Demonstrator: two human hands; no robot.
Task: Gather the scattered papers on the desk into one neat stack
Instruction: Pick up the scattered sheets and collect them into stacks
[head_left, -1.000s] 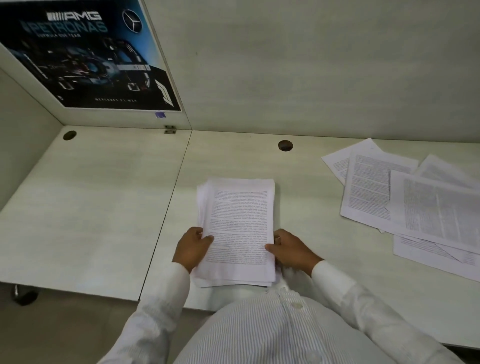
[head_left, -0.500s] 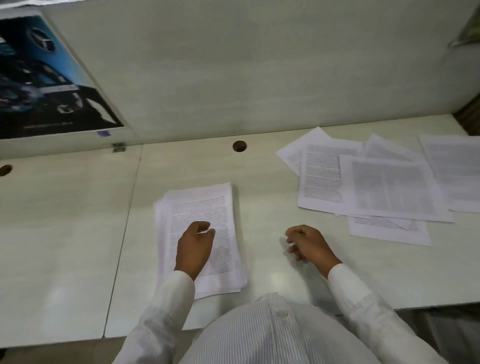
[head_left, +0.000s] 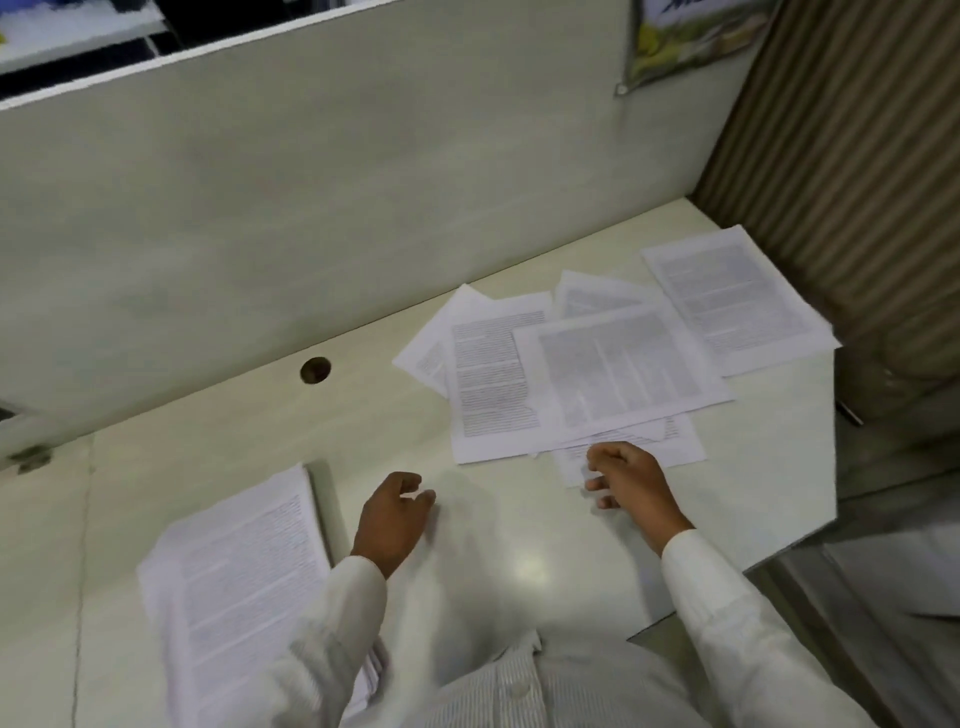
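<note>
A stack of printed papers (head_left: 239, 582) lies on the pale desk (head_left: 509, 566) at the lower left, partly hidden by my left sleeve. Several loose printed sheets (head_left: 613, 364) lie overlapping at the right, with another sheet (head_left: 737, 296) near the desk's right end. My left hand (head_left: 392, 519) hovers over bare desk just right of the stack, fingers loosely curled, holding nothing. My right hand (head_left: 631, 486) is at the near edge of the loose sheets, over the lowest sheet (head_left: 680, 447), fingers loosely curled; no grip shows.
A pale partition wall (head_left: 311, 218) runs along the desk's back. A round cable hole (head_left: 315, 370) sits near it. A ribbed brown panel (head_left: 852, 171) closes the right side, and the desk ends at the right edge (head_left: 831, 467).
My left hand has come off the stack and moved right. My right hand has reached further right to the loose sheets. The view has swung right.
</note>
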